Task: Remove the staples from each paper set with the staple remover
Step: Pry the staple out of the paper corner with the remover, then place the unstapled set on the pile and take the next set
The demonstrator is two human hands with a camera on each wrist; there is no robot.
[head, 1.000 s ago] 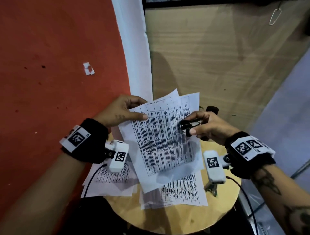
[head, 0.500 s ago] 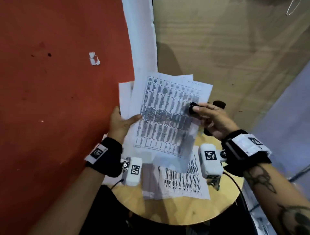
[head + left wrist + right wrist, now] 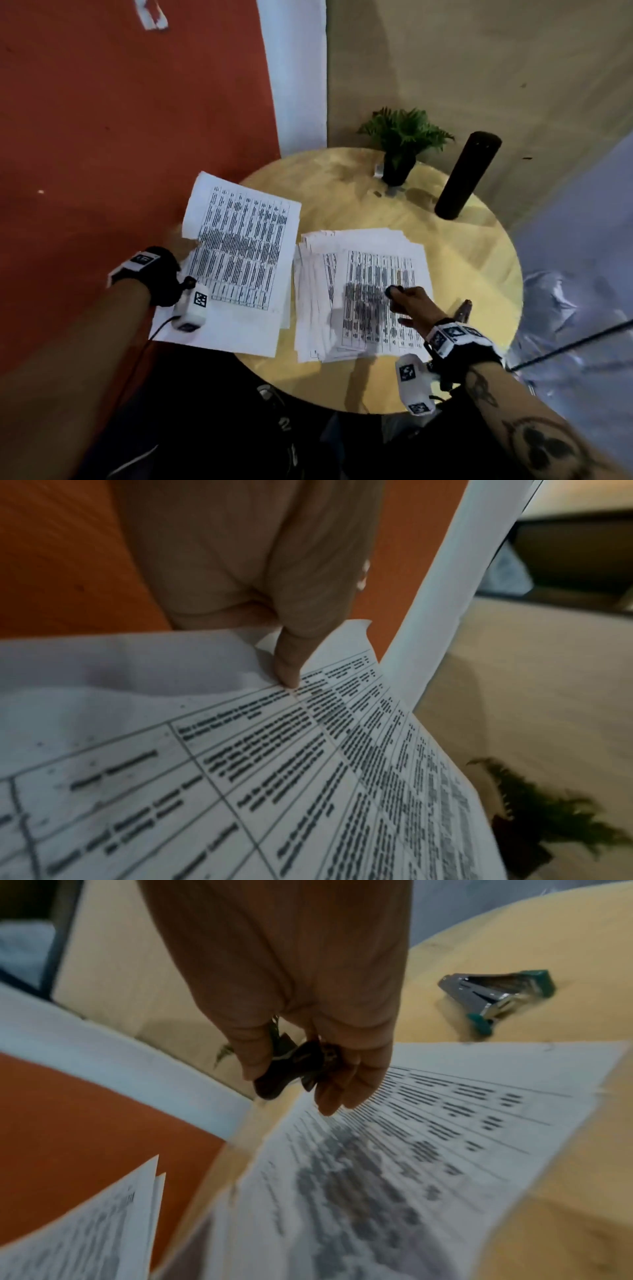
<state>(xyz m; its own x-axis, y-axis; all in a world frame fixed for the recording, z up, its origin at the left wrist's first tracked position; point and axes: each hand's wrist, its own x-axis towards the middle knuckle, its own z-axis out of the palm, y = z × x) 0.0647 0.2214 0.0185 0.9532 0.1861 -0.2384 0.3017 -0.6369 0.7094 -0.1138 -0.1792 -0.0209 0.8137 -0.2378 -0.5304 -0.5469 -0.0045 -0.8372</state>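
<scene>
Nearest me at the table (image 3: 479, 246), the right hand (image 3: 409, 303) curls round the black remover (image 3: 291, 1066) over the middle stack (image 3: 359, 294). Left of that stack, the left hand (image 3: 274, 574) pinches a paper set (image 3: 239, 250) at its edge. Right of the stack lies a stapler (image 3: 496, 993). Beyond it stand a plant (image 3: 404, 144) and a cylinder (image 3: 467, 174).
</scene>
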